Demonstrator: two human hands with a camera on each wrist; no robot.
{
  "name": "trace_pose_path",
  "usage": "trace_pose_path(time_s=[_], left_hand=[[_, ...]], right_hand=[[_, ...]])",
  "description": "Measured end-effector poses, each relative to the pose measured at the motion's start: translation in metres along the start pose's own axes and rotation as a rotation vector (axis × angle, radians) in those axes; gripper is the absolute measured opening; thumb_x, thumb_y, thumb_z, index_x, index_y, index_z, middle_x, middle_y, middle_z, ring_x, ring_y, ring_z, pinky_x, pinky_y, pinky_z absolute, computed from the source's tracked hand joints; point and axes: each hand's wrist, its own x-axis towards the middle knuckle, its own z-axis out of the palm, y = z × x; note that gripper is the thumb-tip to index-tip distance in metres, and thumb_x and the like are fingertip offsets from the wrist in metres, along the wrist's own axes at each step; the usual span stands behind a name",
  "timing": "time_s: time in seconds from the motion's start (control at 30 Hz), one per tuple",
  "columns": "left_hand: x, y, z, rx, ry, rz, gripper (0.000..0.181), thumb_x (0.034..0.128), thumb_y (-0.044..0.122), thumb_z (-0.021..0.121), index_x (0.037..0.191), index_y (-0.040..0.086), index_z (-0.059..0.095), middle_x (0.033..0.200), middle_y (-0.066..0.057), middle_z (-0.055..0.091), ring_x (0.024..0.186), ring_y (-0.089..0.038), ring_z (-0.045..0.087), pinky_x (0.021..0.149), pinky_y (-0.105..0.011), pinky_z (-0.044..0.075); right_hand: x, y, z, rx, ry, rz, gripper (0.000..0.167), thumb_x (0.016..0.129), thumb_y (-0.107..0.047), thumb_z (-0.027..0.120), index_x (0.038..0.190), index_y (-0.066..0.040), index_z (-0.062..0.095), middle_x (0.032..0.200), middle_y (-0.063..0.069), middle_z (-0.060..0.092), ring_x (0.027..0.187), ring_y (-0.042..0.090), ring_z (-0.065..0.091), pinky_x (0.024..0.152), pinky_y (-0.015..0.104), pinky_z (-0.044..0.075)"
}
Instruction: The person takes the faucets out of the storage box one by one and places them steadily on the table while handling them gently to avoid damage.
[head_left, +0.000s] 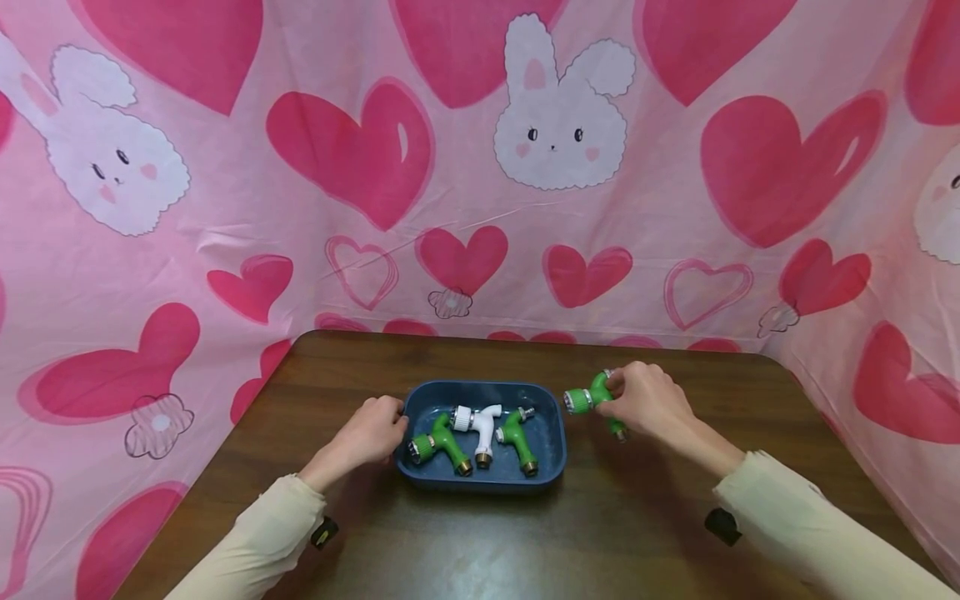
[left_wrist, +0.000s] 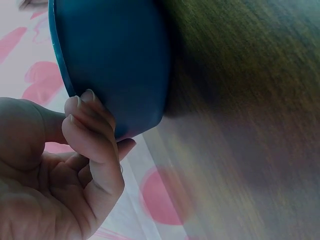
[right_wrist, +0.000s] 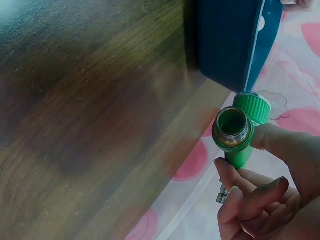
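A blue plastic basin [head_left: 480, 485] stands on the table. Inside it lie a green tap with a ribbed green knob [head_left: 442, 444], a white tap [head_left: 480, 427] and another green tap [head_left: 517, 440] with a metal nozzle. At the basin's left end my left hand [head_left: 375, 429] pinches the rim, its curled fingers against the outer wall in the left wrist view [left_wrist: 92, 145]. To the right of the basin, my right hand [head_left: 651, 402] holds a green tap [head_left: 597, 393] above the table. The right wrist view shows that tap's open threaded brass end [right_wrist: 234, 129] between thumb and fingers.
The brown wooden table [head_left: 480, 550] extends around the basin. Behind it and at both sides hangs a pink cloth [head_left: 525, 250] with hearts and rabbits. Dark devices sit under both wrists, such as the one at the right sleeve [head_left: 723, 526].
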Motion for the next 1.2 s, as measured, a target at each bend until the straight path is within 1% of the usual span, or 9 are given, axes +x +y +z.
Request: trace_pose_path(time_s=[0.13, 0.33, 0.63, 0.97, 1.2], left_hand=[[0.000, -0.001, 0.000, -0.001, 0.001, 0.000, 0.022, 0.1058, 0.007, 0.061, 0.122, -0.007, 0.067, 0.068, -0.010, 0.059, 0.048, -0.023, 0.062, 0.049, -0.030, 0.053], [0.001, -0.003, 0.001, -0.004, 0.002, 0.007, 0.018, 0.1062, 0.007, 0.060, 0.116, -0.005, 0.069, 0.067, -0.010, 0.059, 0.048, -0.023, 0.061, 0.049, -0.031, 0.052], [0.002, -0.003, 0.002, -0.007, 0.008, 0.009, 0.015, 0.1061, 0.007, 0.060, 0.112, -0.004, 0.069, 0.065, -0.010, 0.059, 0.048, -0.024, 0.062, 0.048, -0.030, 0.051], [0.000, 0.000, 0.001, 0.006, 0.008, -0.003, 0.017, 0.1067, 0.007, 0.060, 0.114, -0.005, 0.069, 0.064, -0.010, 0.058, 0.050, -0.029, 0.064, 0.048, -0.030, 0.050], [0.001, 0.001, 0.001, 0.006, 0.011, 0.000, 0.017, 0.1065, 0.007, 0.060, 0.114, -0.005, 0.069, 0.063, -0.009, 0.058, 0.048, -0.028, 0.063, 0.047, -0.030, 0.050]], right_hand=[[-0.002, 0.004, 0.000, -0.001, -0.004, 0.011, 0.032, 0.084, -0.022, 0.089, 0.105, 0.001, 0.079, 0.092, 0.010, 0.077, 0.075, 0.019, 0.067, 0.059, 0.035, 0.056], [-0.004, 0.007, 0.001, -0.015, -0.007, 0.029, 0.034, 0.085, -0.023, 0.088, 0.108, 0.001, 0.079, 0.094, 0.010, 0.077, 0.073, 0.019, 0.064, 0.058, 0.034, 0.055], [-0.003, 0.016, 0.001, -0.015, -0.002, 0.038, 0.032, 0.086, -0.022, 0.088, 0.106, 0.001, 0.079, 0.093, 0.010, 0.076, 0.068, 0.018, 0.061, 0.055, 0.035, 0.053], [-0.003, 0.022, 0.001, -0.015, -0.003, 0.050, 0.030, 0.085, -0.023, 0.088, 0.102, 0.000, 0.079, 0.091, 0.010, 0.076, 0.067, 0.019, 0.059, 0.053, 0.036, 0.051], [-0.001, 0.027, 0.001, -0.024, -0.004, 0.068, 0.029, 0.085, -0.024, 0.088, 0.100, 0.000, 0.079, 0.090, 0.009, 0.075, 0.068, 0.019, 0.059, 0.053, 0.037, 0.051]])
